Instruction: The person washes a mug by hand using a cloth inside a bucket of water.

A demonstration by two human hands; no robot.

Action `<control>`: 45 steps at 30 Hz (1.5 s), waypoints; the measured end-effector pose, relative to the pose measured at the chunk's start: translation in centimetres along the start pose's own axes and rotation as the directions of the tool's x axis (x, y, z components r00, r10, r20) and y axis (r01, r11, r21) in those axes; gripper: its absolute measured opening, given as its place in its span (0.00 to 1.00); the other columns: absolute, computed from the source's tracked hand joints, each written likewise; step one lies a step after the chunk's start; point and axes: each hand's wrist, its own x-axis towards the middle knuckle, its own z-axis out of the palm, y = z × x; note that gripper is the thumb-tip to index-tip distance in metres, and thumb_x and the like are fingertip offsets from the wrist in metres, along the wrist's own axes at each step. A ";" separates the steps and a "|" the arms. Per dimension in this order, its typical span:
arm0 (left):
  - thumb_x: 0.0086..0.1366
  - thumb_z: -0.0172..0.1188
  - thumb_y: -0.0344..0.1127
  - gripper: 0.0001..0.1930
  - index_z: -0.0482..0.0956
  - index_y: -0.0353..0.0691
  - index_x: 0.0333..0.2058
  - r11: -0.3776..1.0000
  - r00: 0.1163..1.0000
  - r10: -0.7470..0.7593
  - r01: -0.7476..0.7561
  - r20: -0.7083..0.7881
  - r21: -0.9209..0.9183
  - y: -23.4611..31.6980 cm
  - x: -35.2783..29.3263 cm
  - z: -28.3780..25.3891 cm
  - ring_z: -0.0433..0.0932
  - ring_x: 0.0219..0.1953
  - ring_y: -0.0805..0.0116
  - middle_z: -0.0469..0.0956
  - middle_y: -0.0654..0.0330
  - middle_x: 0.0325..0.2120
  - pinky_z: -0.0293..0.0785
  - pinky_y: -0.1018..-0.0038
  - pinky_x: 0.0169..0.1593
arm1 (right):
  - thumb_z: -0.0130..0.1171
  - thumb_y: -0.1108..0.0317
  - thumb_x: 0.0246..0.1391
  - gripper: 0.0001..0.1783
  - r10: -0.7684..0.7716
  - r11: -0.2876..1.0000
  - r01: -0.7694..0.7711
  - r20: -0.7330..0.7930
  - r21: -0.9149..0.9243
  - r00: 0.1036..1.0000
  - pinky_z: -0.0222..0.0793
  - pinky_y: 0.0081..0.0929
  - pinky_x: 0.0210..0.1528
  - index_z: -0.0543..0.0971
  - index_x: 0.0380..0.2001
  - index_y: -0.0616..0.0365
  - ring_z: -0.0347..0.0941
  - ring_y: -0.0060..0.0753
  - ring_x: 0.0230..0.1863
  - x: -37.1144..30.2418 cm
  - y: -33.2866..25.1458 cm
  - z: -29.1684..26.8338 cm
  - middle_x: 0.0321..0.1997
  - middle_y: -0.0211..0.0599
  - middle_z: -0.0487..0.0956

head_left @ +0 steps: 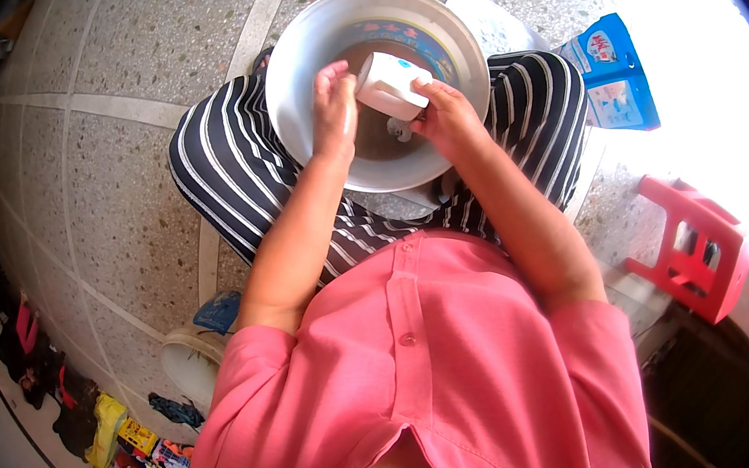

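A white mug (393,87) with a small blue mark lies tilted on its side over a large pale metal basin (299,47). My right hand (452,122) is closed round the mug's right end. Beside the mug's open left end is my left hand (337,115), its fingers apart and holding nothing; I cannot tell whether it touches the rim. Brownish water (385,146) covers the basin's bottom. A small whitish patch (398,129) shows there below the mug, too unclear to name.
The basin stands between my knees in striped trousers (225,155). A blue package (614,76) stands beyond my right knee, with a red plastic stool (695,250) nearer on the right. A whitish bucket (191,357) is at lower left. Colourful packets (139,439) lie nearby.
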 end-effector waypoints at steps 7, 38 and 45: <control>0.58 0.49 0.63 0.27 0.70 0.50 0.47 0.713 0.762 -0.483 0.629 0.432 -0.312 -0.6 0.6 -0.7 0.72 0.36 0.69 0.73 0.63 0.39 0.68 0.74 0.35 | 0.54 0.57 0.55 0.21 -0.027 0.998 0.021 0.098 0.061 0.995 0.68 0.26 0.34 0.71 0.47 0.59 0.72 0.27 0.37 -1.1 -1.4 0.2 0.41 0.34 0.75; 0.66 0.46 0.48 0.20 0.70 0.37 0.46 0.755 0.949 -0.300 0.296 0.092 -0.585 -1.9 2.7 -1.0 0.73 0.47 0.61 0.73 0.55 0.45 0.69 0.61 0.52 | 0.55 0.65 0.55 0.14 -0.385 0.755 0.306 -0.015 -0.581 0.923 0.66 0.21 0.26 0.76 0.41 0.62 0.71 0.23 0.26 -0.5 1.3 0.6 0.28 0.28 0.76; 0.67 0.42 0.48 0.19 0.71 0.38 0.43 0.642 0.908 -0.340 0.415 0.245 -0.644 0.0 1.7 -0.4 0.73 0.45 0.62 0.74 0.57 0.41 0.69 0.64 0.51 | 0.53 0.68 0.57 0.12 -0.461 0.618 0.457 0.176 -0.639 0.870 0.67 0.17 0.30 0.76 0.44 0.59 0.68 0.16 0.27 -0.8 0.7 0.8 0.29 0.26 0.75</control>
